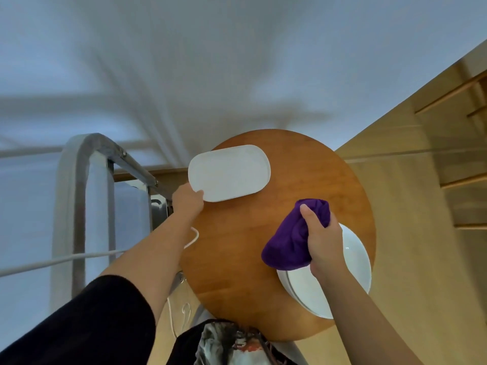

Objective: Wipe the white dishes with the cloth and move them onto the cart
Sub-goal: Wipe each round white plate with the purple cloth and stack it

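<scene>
**Hand and dish positions at the round table**

The left hand (187, 200) grips the near-left rim of the oblong white dish (229, 173), thumb on top; the dish sits over the far side of the table (237, 259). The right hand (320, 238) is clenched around the bunched purple cloth (287, 246) (above the table centre). Round white plates (350, 272) lie stacked under the right wrist, at the table's right edge

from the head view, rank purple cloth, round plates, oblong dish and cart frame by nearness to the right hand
1. purple cloth, gripped in the right hand
2. round plates, stacked just beneath it
3. oblong dish, across the table, held by the left hand
4. cart frame, far left
</scene>
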Motion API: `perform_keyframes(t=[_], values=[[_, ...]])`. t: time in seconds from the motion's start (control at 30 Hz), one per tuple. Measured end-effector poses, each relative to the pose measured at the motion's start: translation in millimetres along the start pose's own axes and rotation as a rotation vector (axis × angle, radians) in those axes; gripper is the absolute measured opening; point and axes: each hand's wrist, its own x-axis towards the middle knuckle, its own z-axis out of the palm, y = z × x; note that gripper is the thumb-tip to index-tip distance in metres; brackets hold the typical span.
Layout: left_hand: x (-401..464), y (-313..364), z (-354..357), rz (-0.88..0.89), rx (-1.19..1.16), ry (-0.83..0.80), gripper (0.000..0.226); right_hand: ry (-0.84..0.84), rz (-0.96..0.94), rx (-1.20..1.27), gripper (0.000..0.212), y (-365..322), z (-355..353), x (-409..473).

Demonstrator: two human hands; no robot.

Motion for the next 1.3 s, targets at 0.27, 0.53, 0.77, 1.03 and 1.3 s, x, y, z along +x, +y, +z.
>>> perform_keyframes(t=[0.27,0.53,0.77,1.03,1.3], values=[[-6,3,15,0.018,-0.030,-0.071,0.034,-0.012,-0.017,0.030,0.015,-1,0,4],[-115,30,65,0.105,-0.007,-0.347,0.026,-0.034,0.009,0.125,0.013,-1,-39,9],[-185,36,120,0.089,0.302,-0.357,0.035,-0.110,0.098,0.266,0.020,-1,-116,17],[-217,31,147,0.047,0.314,-0.179,0.029,-0.191,0.142,0.231,0.022,11,-186,28],[-231,30,152,0.031,0.026,-0.010,0.031,-0.222,0.130,0.151,0.011,24,-193,33]])
